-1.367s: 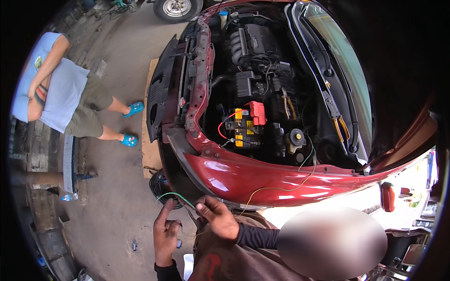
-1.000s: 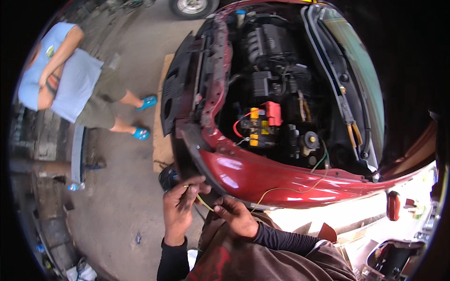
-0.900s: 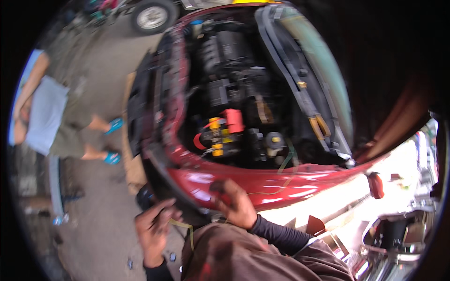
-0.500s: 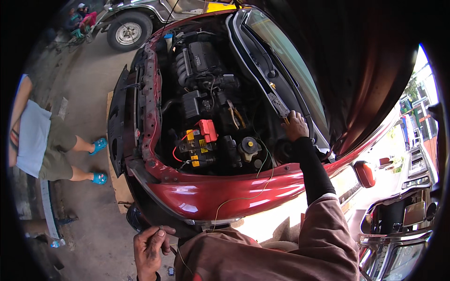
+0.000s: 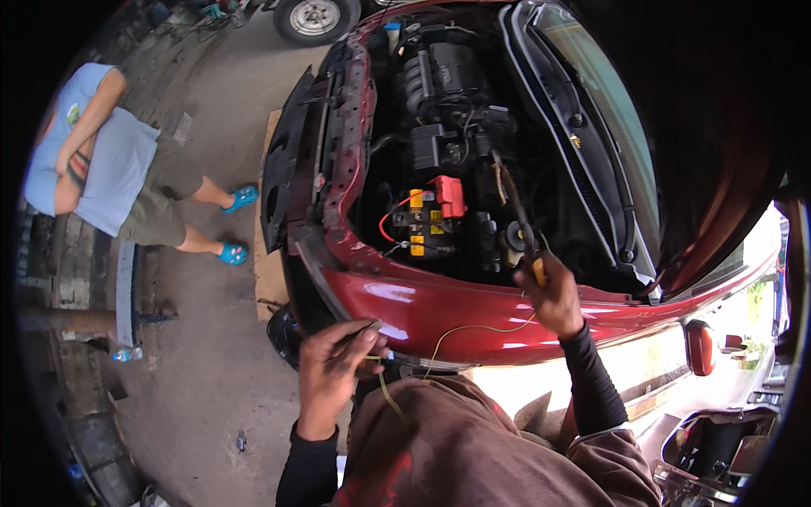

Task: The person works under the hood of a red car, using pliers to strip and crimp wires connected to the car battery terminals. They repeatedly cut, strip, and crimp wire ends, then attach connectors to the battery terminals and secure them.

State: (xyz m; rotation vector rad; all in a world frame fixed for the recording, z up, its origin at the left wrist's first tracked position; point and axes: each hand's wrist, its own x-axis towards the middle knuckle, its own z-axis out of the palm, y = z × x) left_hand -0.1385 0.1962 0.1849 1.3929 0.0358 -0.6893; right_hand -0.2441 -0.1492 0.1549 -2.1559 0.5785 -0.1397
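Note:
My left hand (image 5: pixel 334 372) is pinched in front of the car's front corner, on a thin yellow-green wire (image 5: pixel 387 395) that hangs below the fingers. More of this wire curves over the red fender (image 5: pixel 473 296) toward my right hand (image 5: pixel 556 297). That hand is closed round a long, slim, dark tool (image 5: pixel 525 221) with a yellow-orange handle. The tool slants over the engine bay, beside the round-capped reservoir (image 5: pixel 512 238); its exact kind is unclear. Left of it sits the battery (image 5: pixel 427 224) with a red terminal cover (image 5: pixel 450 196).
The engine (image 5: pixel 452 68) and windshield cowl (image 5: pixel 583 144) lie beyond. The raised hood (image 5: pixel 718 160) hangs at the right. A person in a light blue shirt (image 5: pixel 118 169) stands left, arms folded. A board (image 5: pixel 269 270) lies by the bumper.
My right hand has left the cowl with the tool and come nearer, over the fender edge. The left hand has risen toward the fender with the wire. The view has shifted.

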